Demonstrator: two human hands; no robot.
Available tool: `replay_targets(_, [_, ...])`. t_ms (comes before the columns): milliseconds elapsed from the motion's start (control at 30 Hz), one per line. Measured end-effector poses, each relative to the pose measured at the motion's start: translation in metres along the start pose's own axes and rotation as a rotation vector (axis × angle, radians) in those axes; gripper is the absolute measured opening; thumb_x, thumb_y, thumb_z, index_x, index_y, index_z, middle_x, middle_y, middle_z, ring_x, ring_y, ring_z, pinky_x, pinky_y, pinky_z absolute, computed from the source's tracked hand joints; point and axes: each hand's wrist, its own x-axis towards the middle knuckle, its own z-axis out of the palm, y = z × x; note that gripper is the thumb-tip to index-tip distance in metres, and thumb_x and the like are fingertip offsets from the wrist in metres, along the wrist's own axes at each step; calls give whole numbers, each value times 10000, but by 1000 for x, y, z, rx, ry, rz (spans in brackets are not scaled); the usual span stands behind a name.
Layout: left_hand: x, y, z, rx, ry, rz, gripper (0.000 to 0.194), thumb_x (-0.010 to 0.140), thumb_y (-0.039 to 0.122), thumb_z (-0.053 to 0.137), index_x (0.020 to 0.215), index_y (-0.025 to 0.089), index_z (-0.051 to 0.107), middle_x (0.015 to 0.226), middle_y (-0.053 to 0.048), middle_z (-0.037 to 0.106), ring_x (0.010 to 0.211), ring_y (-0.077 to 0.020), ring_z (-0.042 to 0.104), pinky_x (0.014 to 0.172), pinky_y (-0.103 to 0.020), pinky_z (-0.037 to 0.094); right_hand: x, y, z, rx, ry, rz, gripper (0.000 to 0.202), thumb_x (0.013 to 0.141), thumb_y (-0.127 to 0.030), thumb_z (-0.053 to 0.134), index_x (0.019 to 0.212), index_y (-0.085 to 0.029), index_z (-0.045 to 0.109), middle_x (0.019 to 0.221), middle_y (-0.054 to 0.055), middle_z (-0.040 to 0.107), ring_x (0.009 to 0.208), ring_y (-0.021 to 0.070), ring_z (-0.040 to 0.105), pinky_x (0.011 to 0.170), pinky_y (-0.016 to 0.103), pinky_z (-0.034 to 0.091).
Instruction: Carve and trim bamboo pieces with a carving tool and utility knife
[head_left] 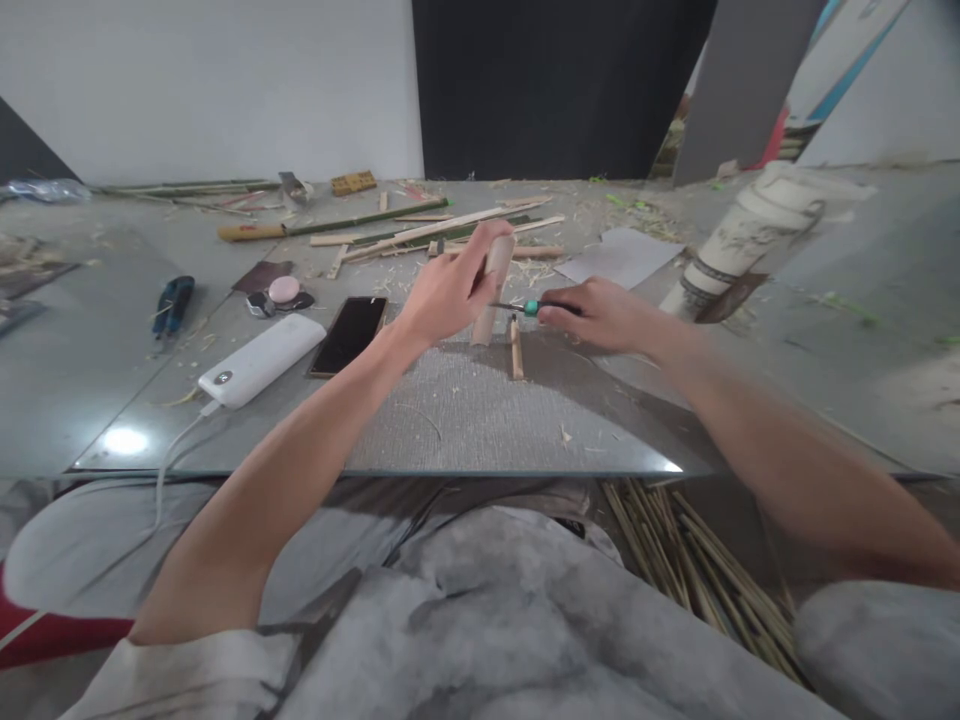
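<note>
My left hand (442, 292) grips a pale bamboo tube (493, 290), which stands nearly upright on a grey mat (480, 410) on the table. My right hand (600, 315) holds a small tool with a teal handle (531, 308). Its thin metal tip points left and touches the side of the tube. A short bamboo stick (516, 348) lies on the mat just below the tool, between my two hands.
A white power bank (261, 360) with a cable, a dark phone (349, 334), blue pliers (173, 303) and a pink round object (283, 290) lie to the left. Long bamboo strips (442, 232) clutter the far side. A decorated cylinder (750, 245) stands to the right. Bamboo sticks (697, 565) lie bundled below the table edge.
</note>
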Motion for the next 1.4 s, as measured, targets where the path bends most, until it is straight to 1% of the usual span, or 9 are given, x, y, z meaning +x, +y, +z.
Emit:
replay_targets(167, [1, 1, 0, 15, -15, -16, 491, 1265, 421, 447, 1716, 283, 584, 698, 28, 611, 523, -192, 433, 628, -364, 335, 0, 1, -1, 51, 59, 11, 477, 1221, -644, 538, 895, -301, 595, 683, -7, 597, 663, 215, 549, 743, 422, 345])
replay_targets(300, [2, 4, -3, 35, -42, -54, 479, 1264, 401, 448, 1717, 316, 578, 726, 8, 645, 553, -210, 475, 679, -381, 406, 0, 4, 0, 146, 18, 58, 501, 1226, -665, 542, 912, -290, 649, 688, 3, 651, 643, 211, 590, 728, 408, 374])
replay_targets(400, [2, 6, -5, 32, -73, -79, 496, 1250, 351, 444, 1733, 333, 556, 731, 1, 638, 555, -225, 491, 702, -398, 445, -1, 4, 2, 212, -35, 84, 596, 1245, -755, 498, 890, -297, 639, 644, -5, 657, 580, 204, 606, 697, 401, 414])
replay_targets(533, [3, 7, -6, 21, -93, -84, 487, 1265, 344, 446, 1746, 338, 515, 769, 2, 636, 571, -225, 534, 726, -403, 481, -2, 1, 4, 293, -71, 105, 727, 1194, -931, 500, 813, -318, 589, 593, -5, 643, 531, 203, 581, 659, 408, 440])
replay_targets(667, [3, 6, -6, 6, -84, -89, 446, 1297, 391, 417, 1725, 327, 524, 771, 9, 593, 580, -225, 565, 744, -415, 509, -2, 0, 4, 298, -105, 128, 788, 1180, -986, 498, 767, -319, 566, 575, 2, 630, 548, 201, 567, 662, 403, 448])
replay_targets(800, [2, 7, -7, -11, -70, -88, 458, 1287, 417, 419, 1710, 313, 558, 759, 13, 608, 569, -210, 523, 727, -406, 506, -2, 3, 7, 300, -154, 157, 798, 1195, -986, 489, 787, -306, 588, 586, -3, 617, 561, 184, 562, 683, 391, 463])
replay_targets(1000, [2, 13, -12, -12, -77, -104, 480, 1278, 453, 428, 1717, 312, 561, 808, -30, 728, 586, -214, 520, 713, -418, 485, 0, 2, 10, 239, -187, 207, 809, 1179, -1005, 479, 790, -304, 590, 636, 8, 646, 585, 197, 591, 691, 406, 458])
replay_targets(1167, [2, 14, -12, -6, -72, -110, 460, 1286, 491, 423, 1695, 331, 558, 776, -8, 660, 581, -212, 473, 709, -414, 430, 6, -2, 12, 43, -263, 179, 736, 1171, -921, 535, 794, -300, 651, 608, 12, 602, 630, 227, 584, 705, 431, 381])
replay_targets(1400, [2, 10, -9, 3, -52, -86, 434, 1295, 482, 424, 1670, 327, 575, 770, 12, 629, 580, -210, 521, 707, -388, 450, 6, -1, 13, 5, -233, 118, 645, 1183, -828, 547, 875, -286, 715, 762, 44, 742, 704, 233, 606, 746, 435, 388])
